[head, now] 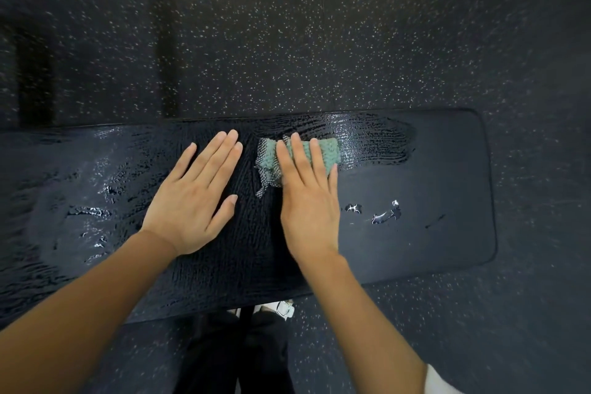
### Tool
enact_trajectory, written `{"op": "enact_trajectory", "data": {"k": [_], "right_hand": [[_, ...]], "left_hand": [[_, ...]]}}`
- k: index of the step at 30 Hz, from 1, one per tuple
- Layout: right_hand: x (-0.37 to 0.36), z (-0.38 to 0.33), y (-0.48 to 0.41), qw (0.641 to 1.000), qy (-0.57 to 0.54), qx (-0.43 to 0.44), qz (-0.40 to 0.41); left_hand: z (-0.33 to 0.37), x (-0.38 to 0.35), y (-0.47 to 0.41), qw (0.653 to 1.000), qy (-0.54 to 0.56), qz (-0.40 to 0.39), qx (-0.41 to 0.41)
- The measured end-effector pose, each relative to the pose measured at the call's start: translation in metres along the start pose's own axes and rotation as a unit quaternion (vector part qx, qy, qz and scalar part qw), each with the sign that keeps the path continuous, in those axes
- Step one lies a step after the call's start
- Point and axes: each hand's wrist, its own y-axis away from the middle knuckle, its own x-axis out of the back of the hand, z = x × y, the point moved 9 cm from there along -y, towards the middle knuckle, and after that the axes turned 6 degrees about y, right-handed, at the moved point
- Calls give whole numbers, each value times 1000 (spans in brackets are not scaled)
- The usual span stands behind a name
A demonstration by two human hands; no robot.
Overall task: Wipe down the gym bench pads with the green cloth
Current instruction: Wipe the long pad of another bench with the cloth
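Right hand (pixel 308 201), fingers straight and slightly spread, presses green knitted cloth (pixel 271 155) on black vinyl bench pad (pixel 447 169); left hand (pixel 195 195) flat left of cloth. Best: sweep evenly toward water droplets (pixel 385 216) right of cloth.

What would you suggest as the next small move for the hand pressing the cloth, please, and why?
Probably slide the right hand and green cloth rightward and nearer, over the droplets. The bench pad shows wet wiping streaks along its far edge, yet those beads sit on an unstreaked patch beside the hand.
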Motion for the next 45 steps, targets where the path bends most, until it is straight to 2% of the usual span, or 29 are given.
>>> {"op": "enact_trajectory", "data": {"k": [4,11,16,19,25,30,33,38,42,45], "right_hand": [[10,32,-4,1000,-3,-14,-18],[29,113,5,990,20,-143,-10],[22,99,8,972,-33,-229,52],[12,69,14,974,-38,-216,62],[-11,-2,39,997,-2,-75,11],[-8,18,52,999,34,-14,-21],[-1,53,57,999,33,-34,-19],[12,109,67,989,23,-149,-1],[8,93,68,975,-26,-218,43],[3,68,74,970,-38,-232,64]], "left_hand": [[0,1,0,1000,1,6,-1],[0,2,1,1000,9,13,0],[0,2,2,1000,14,18,2],[1,2,2,1000,14,20,3],[1,3,1,1000,17,20,1],[0,2,2,1000,19,18,1],[0,2,2,1000,15,20,1],[1,3,2,1000,17,23,1],[1,2,2,1000,12,23,2],[1,2,2,1000,11,23,3]]}}
